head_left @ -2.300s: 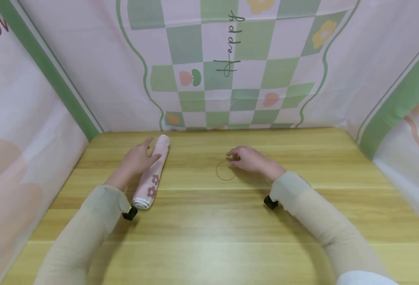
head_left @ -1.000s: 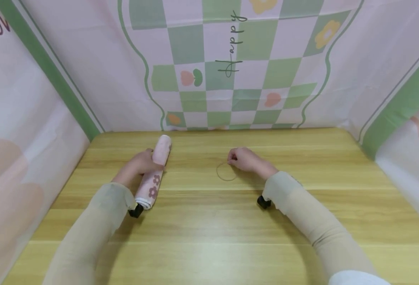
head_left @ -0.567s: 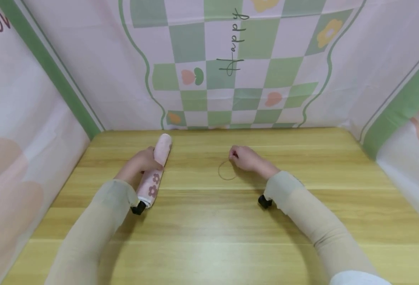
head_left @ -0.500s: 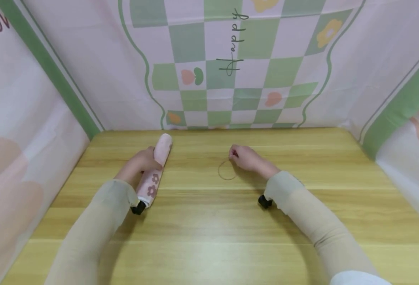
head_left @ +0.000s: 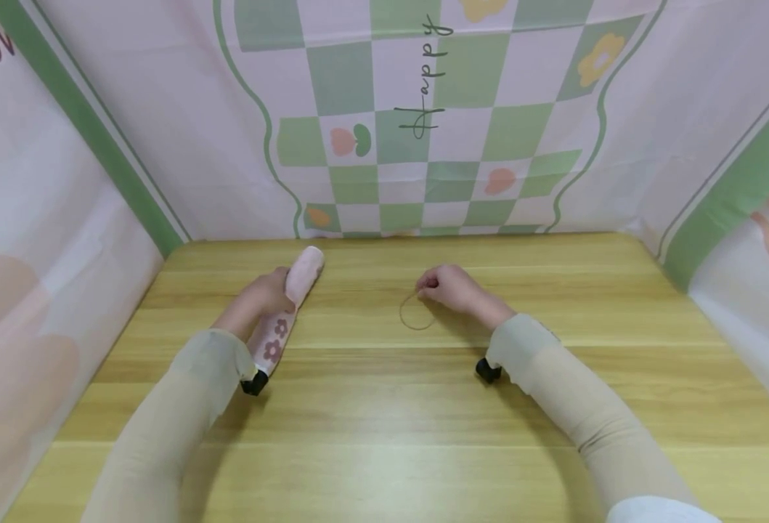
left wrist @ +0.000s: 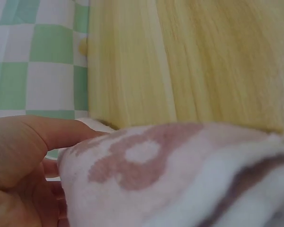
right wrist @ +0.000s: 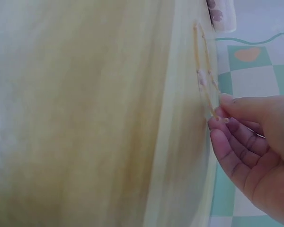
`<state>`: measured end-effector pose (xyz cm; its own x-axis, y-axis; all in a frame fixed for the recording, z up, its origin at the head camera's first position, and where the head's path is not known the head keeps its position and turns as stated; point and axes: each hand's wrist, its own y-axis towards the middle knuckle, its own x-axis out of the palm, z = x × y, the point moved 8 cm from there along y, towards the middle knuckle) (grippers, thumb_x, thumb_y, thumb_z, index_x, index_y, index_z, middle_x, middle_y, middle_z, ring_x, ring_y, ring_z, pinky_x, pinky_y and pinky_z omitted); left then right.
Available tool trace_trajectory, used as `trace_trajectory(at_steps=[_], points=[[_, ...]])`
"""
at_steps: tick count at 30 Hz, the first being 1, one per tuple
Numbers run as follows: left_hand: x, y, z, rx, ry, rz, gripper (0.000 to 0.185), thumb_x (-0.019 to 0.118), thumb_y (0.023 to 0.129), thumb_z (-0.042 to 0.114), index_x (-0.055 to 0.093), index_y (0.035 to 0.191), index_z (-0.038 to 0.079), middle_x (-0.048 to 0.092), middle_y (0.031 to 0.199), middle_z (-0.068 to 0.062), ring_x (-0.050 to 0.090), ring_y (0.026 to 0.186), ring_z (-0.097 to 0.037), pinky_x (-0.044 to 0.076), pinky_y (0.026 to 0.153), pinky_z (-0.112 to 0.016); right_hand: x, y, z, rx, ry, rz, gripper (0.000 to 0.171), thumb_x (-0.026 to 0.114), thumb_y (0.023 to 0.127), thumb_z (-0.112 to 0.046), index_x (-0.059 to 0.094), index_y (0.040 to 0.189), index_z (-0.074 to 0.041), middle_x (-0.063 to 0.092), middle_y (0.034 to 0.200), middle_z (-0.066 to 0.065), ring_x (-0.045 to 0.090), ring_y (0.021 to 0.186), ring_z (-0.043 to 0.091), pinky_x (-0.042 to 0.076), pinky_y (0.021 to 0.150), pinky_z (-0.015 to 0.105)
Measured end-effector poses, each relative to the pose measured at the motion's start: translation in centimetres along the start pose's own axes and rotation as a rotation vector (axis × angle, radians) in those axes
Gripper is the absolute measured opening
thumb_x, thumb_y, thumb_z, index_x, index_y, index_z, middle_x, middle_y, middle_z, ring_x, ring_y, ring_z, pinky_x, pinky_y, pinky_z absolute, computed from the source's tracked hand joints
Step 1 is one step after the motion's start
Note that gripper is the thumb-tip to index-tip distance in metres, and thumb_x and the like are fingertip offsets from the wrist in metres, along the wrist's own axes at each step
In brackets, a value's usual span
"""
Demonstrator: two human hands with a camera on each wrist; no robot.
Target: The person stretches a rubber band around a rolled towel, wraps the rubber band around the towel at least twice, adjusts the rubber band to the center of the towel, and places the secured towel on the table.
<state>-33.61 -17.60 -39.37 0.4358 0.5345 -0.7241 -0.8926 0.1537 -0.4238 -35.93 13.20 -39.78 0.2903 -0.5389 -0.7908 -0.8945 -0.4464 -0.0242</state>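
A rolled pink towel with dark pink flowers lies slanted at the left of the table. My left hand grips it around the middle, thumb across the top. Up close in the left wrist view, the towel shows a fleecy flower and a white rolled end, with the fingers partly hidden behind it. Between the thumb and fingers of my right hand is pinched a thin tan rubber band, its loop hanging out to the left. In the right wrist view the band appears as a long narrow loop.
The wooden table reaches back to a cloth curtain with green and white checks and the word Happy. Further curtains stand at the left and right. Small black cameras sit at both wrists.
My left hand has come down onto the towel and taken hold of it; the towel's far end has since swung right. My right fingers have drawn together on the rubber band.
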Motion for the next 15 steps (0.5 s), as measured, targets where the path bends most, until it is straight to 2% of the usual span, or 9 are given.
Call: trace_trajectory(at_steps=[8,15], points=[[-0.7,-0.2,0.3,0.019,0.096,0.054,0.087,0.066,0.092,0.004,0.015,0.162,0.000,0.037,0.154,-0.033,0.043,0.135,-0.050,0.035,0.112,-0.061,-0.4,-0.3,-0.1,0.009,0.097,0.019,0.016,0.066,0.100,-0.008,0.075,0.107,0.002,0.074,0.092,0.009,0.066,0.084,0.019,0.055,0.076,0.033],[-1.1,-0.4,0.6,0.040,0.117,0.072,0.083,0.066,0.092,0.004,0.022,0.163,0.007,0.036,0.155,-0.031,0.040,0.138,-0.050,0.033,0.113,-0.062,-0.7,-0.4,-0.4,0.012,0.123,0.031,0.018,0.064,0.101,-0.009,0.075,0.109,0.003,0.074,0.097,0.011,0.065,0.083,0.019,0.052,0.071,0.030]])
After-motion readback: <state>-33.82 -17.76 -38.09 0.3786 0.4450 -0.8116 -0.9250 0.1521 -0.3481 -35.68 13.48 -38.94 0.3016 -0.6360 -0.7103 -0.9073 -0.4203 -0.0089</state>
